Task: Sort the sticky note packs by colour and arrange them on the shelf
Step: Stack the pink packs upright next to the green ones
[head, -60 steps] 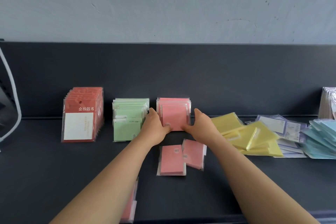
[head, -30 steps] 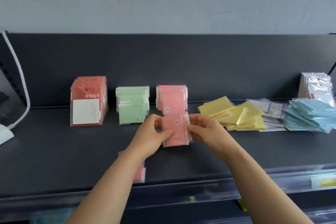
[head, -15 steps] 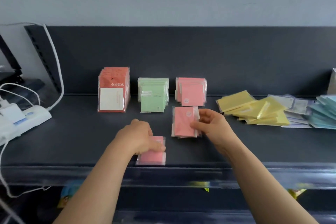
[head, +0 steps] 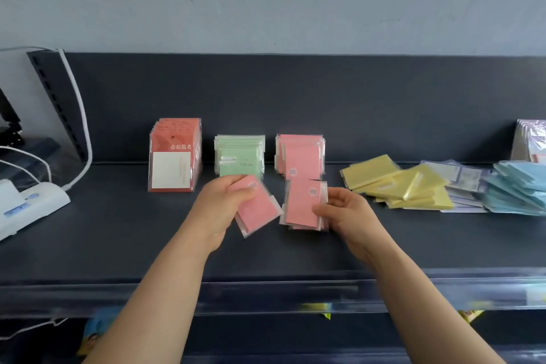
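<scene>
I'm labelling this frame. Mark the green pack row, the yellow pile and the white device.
green pack row (head: 240, 160): head view, front pack's face.
yellow pile (head: 399, 183): head view, top pack.
white device (head: 29, 204): head view, upper casing.

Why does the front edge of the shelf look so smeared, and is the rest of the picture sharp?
Head view: the clear strip along the shelf's front edge is blurred and catches pale glare; the pink packs in the hands and the stacks behind are fairly sharp, though small print is unreadable; light is soft and even, with faint shadows; the wide lens stretches the forearms towards the corners.

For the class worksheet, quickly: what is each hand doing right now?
Left hand: closed on a tilted pink pack.
Right hand: closed on a small stack of pink packs.
</scene>
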Motion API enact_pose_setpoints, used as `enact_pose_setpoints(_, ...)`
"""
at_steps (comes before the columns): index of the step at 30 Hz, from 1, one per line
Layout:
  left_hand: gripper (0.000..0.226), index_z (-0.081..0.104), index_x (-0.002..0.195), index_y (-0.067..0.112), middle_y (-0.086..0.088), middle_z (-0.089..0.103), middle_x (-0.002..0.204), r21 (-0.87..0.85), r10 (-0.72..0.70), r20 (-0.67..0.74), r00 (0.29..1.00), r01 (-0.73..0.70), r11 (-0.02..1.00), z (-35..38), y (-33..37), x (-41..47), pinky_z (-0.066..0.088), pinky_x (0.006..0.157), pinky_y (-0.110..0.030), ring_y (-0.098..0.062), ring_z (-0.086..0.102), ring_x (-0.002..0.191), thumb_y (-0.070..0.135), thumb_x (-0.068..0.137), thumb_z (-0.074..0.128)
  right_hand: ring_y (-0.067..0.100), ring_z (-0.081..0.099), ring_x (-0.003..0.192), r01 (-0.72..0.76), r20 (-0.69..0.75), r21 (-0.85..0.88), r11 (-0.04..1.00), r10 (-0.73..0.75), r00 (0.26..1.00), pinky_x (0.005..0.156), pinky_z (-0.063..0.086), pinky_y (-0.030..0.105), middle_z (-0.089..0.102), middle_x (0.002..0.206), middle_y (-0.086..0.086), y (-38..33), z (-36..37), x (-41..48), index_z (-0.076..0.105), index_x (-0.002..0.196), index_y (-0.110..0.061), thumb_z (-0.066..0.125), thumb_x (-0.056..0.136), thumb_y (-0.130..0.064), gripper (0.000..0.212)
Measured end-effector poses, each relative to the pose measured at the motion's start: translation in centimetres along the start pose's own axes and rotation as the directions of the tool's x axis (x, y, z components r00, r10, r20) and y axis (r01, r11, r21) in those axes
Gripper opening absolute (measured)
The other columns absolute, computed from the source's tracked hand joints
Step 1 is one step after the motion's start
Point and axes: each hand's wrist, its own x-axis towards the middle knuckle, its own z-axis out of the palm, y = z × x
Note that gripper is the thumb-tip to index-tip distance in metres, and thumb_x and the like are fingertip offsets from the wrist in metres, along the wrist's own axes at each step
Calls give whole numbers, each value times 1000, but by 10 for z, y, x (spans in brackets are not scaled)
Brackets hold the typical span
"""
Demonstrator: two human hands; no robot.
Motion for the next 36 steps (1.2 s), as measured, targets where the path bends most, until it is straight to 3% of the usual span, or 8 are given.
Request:
enact_pose_setpoints(3, 17, 68, 101, 22, -2, 72, 102, -210, -1, -82, 997, -17, 978, 16, 3, 3, 56, 84, -36, -17, 68, 97, 11, 89, 67, 27, 70, 93, -8, -28, 30, 1000, 9, 1000, 89, 55, 46, 73, 102, 10, -2, -4, 2, 61, 107, -7, 65, 84, 6, 26)
enact_pose_setpoints(7, 12, 69, 97, 21, 3, 71, 96, -222, 28, -185, 982, -69, 973, 34, 2, 9, 49, 67, -22, -10, 63, 83, 15, 86, 71, 28, 70, 92, -28, -50, 22, 999, 29, 998, 87, 56, 47, 71, 101, 14, 0, -4, 5, 59, 108, -3, 66, 83, 6, 27)
enact_pose_setpoints(10, 19, 61, 106, 14, -3, 65, 107, -258, -1, -202, 979, -52, 965, 42, -1, 16, 55, 62, -27, -15, 64, 90, 12, 89, 68, 27, 71, 91, -34, -44, 48, 998, 36, 998, 84, 57, 43, 71, 103, 14, -1, -4, 5, 58, 108, -3, 65, 85, 5, 26)
enact_pose_setpoints(13, 25, 51, 113, 10, -6, 59, 112, -250, -21, -169, 985, -22, 968, 52, -6, 21, 61, 70, -35, -22, 63, 101, 6, 92, 63, 26, 72, 90, -19, -35, 142, 990, 24, 999, 74, 59, 34, 71, 104, 15, -4, -3, 6, 57, 111, -1, 64, 86, 4, 27)
enact_pose_setpoints(19, 12, 54, 98, 19, -2, 64, 102, 101, 125, -189, 974, -107, 989, 60, -18, 27, 56, 86, -40, -18, 63, 95, 19, 91, 64, 25, 72, 88, 41, -97, 223, 974, -20, 995, 72, 58, 32, 71, 102, 15, -4, 0, 11, 57, 110, -1, 64, 85, 5, 26)
enact_pose_setpoints(27, 22, 51, 94, 12, -4, 65, 89, 208, 165, -162, 973, -130, 969, 76, -21, 31, 56, 84, -45, -22, 67, 85, 30, 91, 63, 24, 70, 98, 112, -1, 181, 977, -113, 994, 89, 54, 39, 73, 105, 8, -3, 11, 13, 64, 113, -8, 63, 89, -4, 24)
enact_pose_setpoints(32, 31, 51, 106, 13, 6, 62, 102, 318, 168, -29, 985, -151, 936, 74, -26, 39, 51, 80, -30, -9, 61, 90, 39, 91, 60, 27, 69, 97, 171, 13, -87, 981, -171, 985, 89, 56, 40, 73, 100, 7, -14, -4, 24, 65, 107, -18, 64, 83, 4, 33)
enact_pose_setpoints(36, 53, 29, 142, 26, 18, 45, 127, 371, 293, 173, 940, -338, 865, 70, -16, 48, 36, 101, -23, -1, 46, 118, 15, 97, 53, 19, 66, 97, 316, 182, -513, 798, -258, 949, 87, 53, 35, 70, 106, -2, -34, -19, 37, 62, 123, -19, 61, 79, 0, 47)
